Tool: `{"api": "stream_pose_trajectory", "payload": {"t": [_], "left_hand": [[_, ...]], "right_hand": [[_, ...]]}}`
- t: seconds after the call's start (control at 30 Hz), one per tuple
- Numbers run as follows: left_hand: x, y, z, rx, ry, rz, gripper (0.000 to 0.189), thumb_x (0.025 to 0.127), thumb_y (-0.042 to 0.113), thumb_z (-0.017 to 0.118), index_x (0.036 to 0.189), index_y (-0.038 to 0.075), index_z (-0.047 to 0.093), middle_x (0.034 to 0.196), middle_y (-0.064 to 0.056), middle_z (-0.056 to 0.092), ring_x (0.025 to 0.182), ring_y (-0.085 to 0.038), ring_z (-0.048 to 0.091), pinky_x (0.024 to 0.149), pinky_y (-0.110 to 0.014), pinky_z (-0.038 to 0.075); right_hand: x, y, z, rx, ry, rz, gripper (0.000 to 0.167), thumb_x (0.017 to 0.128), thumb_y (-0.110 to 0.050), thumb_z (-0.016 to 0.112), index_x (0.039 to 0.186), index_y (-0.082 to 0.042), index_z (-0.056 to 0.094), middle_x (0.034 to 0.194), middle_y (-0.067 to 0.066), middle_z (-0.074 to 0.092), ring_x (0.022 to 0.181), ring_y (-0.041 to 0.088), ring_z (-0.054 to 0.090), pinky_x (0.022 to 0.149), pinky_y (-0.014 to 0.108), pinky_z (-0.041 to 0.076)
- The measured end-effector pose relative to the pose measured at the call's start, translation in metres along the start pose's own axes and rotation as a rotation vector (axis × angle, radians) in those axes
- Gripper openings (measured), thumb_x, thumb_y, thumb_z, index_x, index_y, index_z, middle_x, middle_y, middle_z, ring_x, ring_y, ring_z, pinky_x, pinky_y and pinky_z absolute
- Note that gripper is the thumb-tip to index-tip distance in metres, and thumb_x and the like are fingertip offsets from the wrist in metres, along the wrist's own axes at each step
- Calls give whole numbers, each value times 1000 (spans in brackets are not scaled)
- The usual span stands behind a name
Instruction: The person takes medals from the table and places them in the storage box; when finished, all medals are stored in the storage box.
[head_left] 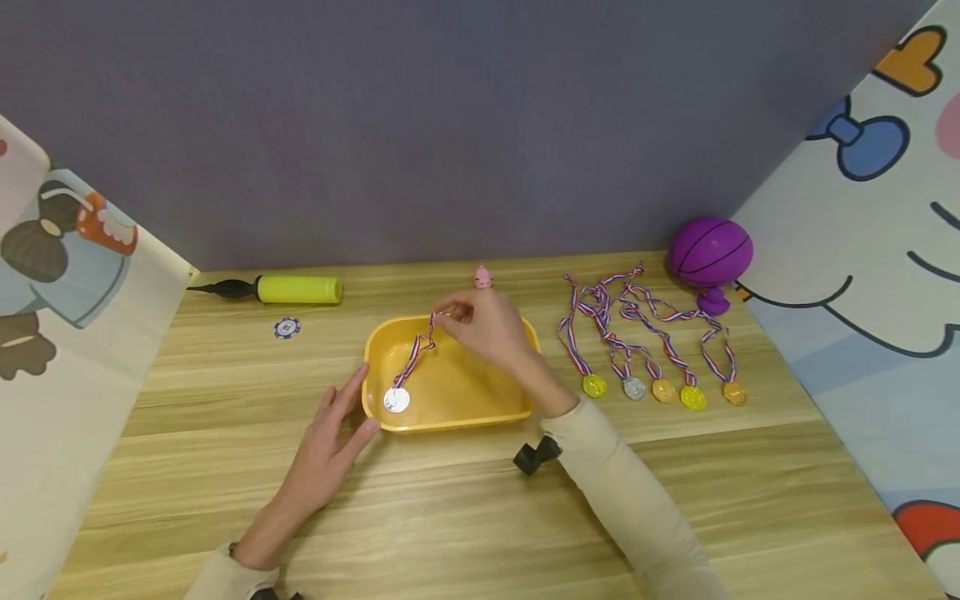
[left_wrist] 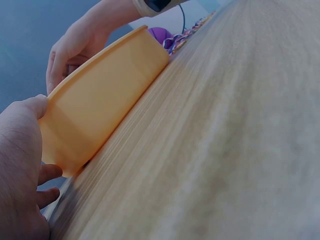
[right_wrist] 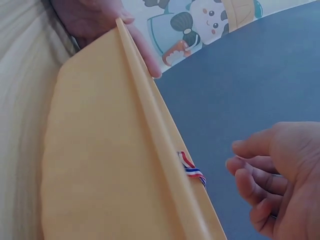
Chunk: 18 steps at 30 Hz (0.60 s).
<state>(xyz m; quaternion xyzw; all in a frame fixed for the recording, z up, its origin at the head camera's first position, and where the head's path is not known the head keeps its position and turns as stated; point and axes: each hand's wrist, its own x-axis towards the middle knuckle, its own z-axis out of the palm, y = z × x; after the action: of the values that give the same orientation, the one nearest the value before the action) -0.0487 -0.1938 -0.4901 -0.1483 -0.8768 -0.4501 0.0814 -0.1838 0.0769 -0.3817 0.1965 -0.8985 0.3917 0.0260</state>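
A shallow yellow plastic tray (head_left: 457, 423) stands on the wooden table. Inside it, at the left, lies a silver medal (head_left: 397, 400), its red, white and blue ribbon (head_left: 408, 364) running up toward the back rim. My right hand (head_left: 483, 325) hovers over the tray's back part. Its fingers are loosely bent near the ribbon's end; the right wrist view shows the ribbon (right_wrist: 194, 172) apart from the fingertips (right_wrist: 240, 147). My left hand (head_left: 330, 446) touches the tray's left end, thumb and fingers spread along rim and wall (left_wrist: 100, 95).
Several medals with tangled ribbons (head_left: 663, 391) lie right of the tray. A purple ball (head_left: 710, 252) and small purple figure (head_left: 713, 302) sit behind them. A pink toy (head_left: 483, 277) stands behind the tray. At the back left are a yellow-green hand pump (head_left: 298, 289) and blue-white chip (head_left: 287, 327).
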Motion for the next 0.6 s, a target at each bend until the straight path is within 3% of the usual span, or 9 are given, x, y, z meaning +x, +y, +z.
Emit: {"api": "stream_pose_trajectory", "payload": {"t": [0.1,0.33,0.47,0.6], "left_hand": [[0,-1,1,-5,0,-1,78,111,17,68,177,29,30,163,-16,57,152,-40,53,141,-53,10],[0,-1,1,-2,2,2,79,110,16,69,177,29,30,163,-16,58,153,-20,51,141,-49,11],[0,-1,0,-2,1,-2,79,110,16,69,177,29,30,163,-16,58,153,-26,53,141,-48,11],[0,-1,0,-4,-2,-6,78,110,16,68,177,29,30,163,-16,58,153,-31,54,141,-50,10]], "right_hand": [[3,3,-2,9,14,9,20,101,-20,84,117,-8,87,88,2,79,66,13,59,55,23,41],[11,10,1,10,-9,41,25,103,-21,83,124,-8,85,92,3,80,66,14,62,53,24,43],[13,15,7,1,-26,66,27,103,-23,83,127,-10,84,92,2,79,63,11,59,52,22,42],[12,20,11,-16,-33,74,29,103,-24,83,128,-10,84,79,-1,71,56,7,46,50,22,35]]}}
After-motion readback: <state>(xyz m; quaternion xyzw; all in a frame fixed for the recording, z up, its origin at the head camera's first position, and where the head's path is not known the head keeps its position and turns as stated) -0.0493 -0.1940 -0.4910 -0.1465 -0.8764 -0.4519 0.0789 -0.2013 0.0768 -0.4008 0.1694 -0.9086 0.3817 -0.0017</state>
